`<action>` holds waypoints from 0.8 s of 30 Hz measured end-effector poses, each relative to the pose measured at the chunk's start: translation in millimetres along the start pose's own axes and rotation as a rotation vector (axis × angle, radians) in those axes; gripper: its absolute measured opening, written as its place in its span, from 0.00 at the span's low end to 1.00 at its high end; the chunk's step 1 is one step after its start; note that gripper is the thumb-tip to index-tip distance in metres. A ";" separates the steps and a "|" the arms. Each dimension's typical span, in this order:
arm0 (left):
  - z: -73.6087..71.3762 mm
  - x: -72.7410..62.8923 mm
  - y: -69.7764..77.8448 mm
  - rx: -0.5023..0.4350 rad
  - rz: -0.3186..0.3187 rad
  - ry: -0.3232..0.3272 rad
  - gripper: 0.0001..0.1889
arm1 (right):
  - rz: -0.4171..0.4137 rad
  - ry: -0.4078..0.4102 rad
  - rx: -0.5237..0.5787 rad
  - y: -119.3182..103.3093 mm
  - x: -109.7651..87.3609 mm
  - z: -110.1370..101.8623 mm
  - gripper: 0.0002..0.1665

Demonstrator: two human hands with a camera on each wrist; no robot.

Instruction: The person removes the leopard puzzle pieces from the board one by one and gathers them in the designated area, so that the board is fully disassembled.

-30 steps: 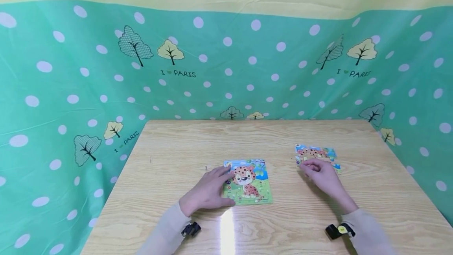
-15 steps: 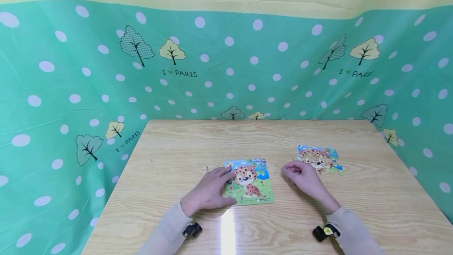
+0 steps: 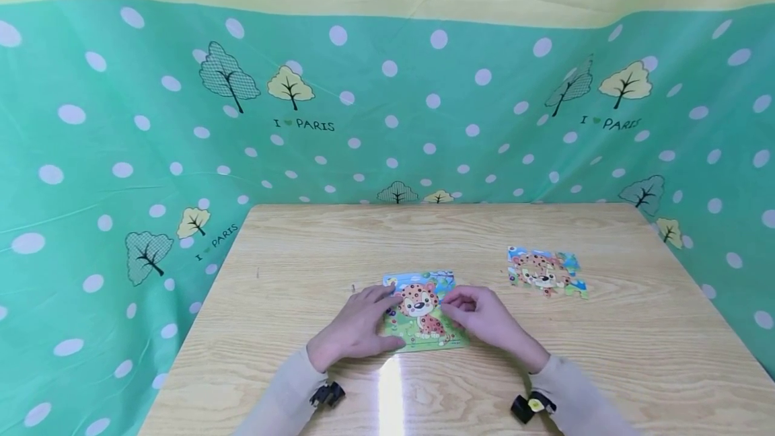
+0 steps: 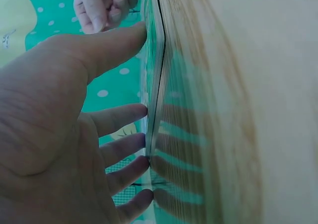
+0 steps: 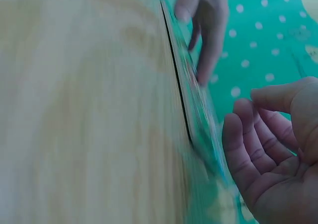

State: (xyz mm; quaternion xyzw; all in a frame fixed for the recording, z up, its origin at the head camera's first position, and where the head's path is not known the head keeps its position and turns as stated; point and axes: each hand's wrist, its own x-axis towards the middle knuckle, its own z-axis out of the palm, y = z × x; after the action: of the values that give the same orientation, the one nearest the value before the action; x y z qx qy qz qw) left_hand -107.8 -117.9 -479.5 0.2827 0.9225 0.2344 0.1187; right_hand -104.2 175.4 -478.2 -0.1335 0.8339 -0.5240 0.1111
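Note:
On the table lies a square puzzle board with a spotted leopard cub on a green and blue background. My left hand rests at its left side, fingers spread; in the left wrist view the thumb and fingertips of the left hand touch the board's edge. Over the board's right side is my right hand. In the right wrist view the right hand's fingers are loosely bent, thumb near the index finger, and I see no piece between them. The fingertips cover part of the board's right edge.
Right of the board, several joined puzzle pieces form part of a leopard picture on the wooden table. A green dotted cloth hangs behind and at both sides. Each wrist wears a small black camera.
My right hand has moved left from the puzzle pieces to the right side of the board, uncovering the pieces. The left hand stays at the board's left side.

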 end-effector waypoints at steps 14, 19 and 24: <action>-0.8 -0.4 0.9 0.004 0.010 0.018 0.41 | -0.026 -0.112 -0.101 -6.4 8.5 40.7 0.10; -1.3 0.4 0.9 0.014 0.007 0.017 0.41 | -0.078 -0.107 -0.218 -11.1 9.7 48.0 0.16; -0.5 1.2 -0.4 0.008 0.016 0.025 0.42 | -0.110 -0.106 -0.339 -17.8 10.1 52.0 0.21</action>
State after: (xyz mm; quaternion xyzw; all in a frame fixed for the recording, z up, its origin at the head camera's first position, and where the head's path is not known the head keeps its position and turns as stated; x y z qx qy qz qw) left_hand -109.2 -117.7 -479.4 0.2878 0.9225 0.2351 0.1042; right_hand -94.9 120.7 -484.7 -0.2233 0.8946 -0.3733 0.1021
